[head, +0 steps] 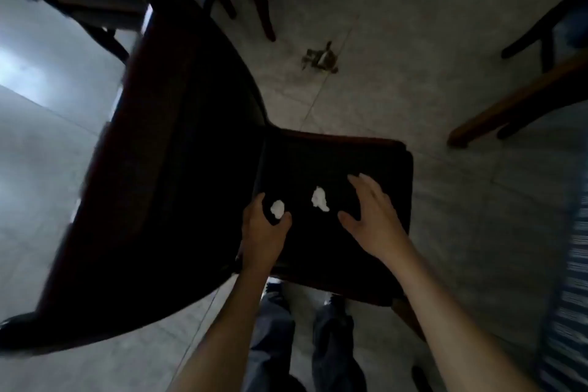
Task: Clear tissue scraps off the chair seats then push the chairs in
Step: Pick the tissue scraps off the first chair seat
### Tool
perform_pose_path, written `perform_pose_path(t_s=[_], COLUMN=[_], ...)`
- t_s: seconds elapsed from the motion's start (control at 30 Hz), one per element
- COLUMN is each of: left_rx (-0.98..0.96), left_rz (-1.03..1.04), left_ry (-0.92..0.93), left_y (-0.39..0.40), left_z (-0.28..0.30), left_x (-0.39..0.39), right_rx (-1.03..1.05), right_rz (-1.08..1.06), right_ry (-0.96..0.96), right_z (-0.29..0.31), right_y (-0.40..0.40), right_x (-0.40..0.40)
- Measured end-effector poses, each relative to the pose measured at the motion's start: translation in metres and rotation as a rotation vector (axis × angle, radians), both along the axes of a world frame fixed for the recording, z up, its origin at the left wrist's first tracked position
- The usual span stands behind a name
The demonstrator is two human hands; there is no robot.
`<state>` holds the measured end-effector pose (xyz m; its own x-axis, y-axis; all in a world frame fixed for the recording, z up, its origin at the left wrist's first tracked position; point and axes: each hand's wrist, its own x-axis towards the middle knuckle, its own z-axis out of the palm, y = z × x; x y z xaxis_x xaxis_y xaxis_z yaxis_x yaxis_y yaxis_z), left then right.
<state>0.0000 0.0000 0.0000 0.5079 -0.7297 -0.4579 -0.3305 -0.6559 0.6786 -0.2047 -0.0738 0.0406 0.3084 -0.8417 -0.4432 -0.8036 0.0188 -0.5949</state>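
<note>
Chair seat looks like dark matt upholstery, cloth or leatherette, can't tell which; its frame and curved backrest read as dark stained wood with a dull sheen along the edge. On the seat, two tissue scraps, white, soft crumpled paper, matt; one sits between the bare left hand's thumb and fingers. Floor around the seat is pale tile, smooth, semi-gloss with grout lines; right of the seat a lighter brown wooden rail, satin finish, and a striped woven rug.
</note>
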Motion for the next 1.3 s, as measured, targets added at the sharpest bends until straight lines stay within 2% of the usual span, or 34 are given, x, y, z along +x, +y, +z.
perform_pose_path(t_s=[0.23,0.53,0.73,1.07,1.2,1.3], left_rx=[0.076,0.019,-0.002,-0.017,0.011,0.043], left_rz=[0.060,0.039,0.040,-0.083,-0.015,0.155], left_ry=[0.016,-0.050,-0.098,-0.098,-0.055,0.114], left_y=[-0.002,-0.017,-0.025,-0.039,-0.042,-0.043], left_z=[-0.100,-0.181,-0.189,-0.186,-0.185,-0.181], left_x=[0.015,0.018,0.015,0.011,0.011,0.009], right_rx=[0.020,-0.009,-0.066,-0.157,-0.105,0.013], right_rz=[0.034,0.028,0.029,0.060,-0.099,-0.356], right_ry=[0.056,0.082,0.124,0.159,0.080,-0.125], right_z=[-0.108,-0.181,-0.193,-0.206,-0.212,-0.213], right_y=[-0.005,-0.018,-0.019,-0.016,-0.016,-0.018], right_x=[0.014,0.036,0.048,0.060,0.058,0.056])
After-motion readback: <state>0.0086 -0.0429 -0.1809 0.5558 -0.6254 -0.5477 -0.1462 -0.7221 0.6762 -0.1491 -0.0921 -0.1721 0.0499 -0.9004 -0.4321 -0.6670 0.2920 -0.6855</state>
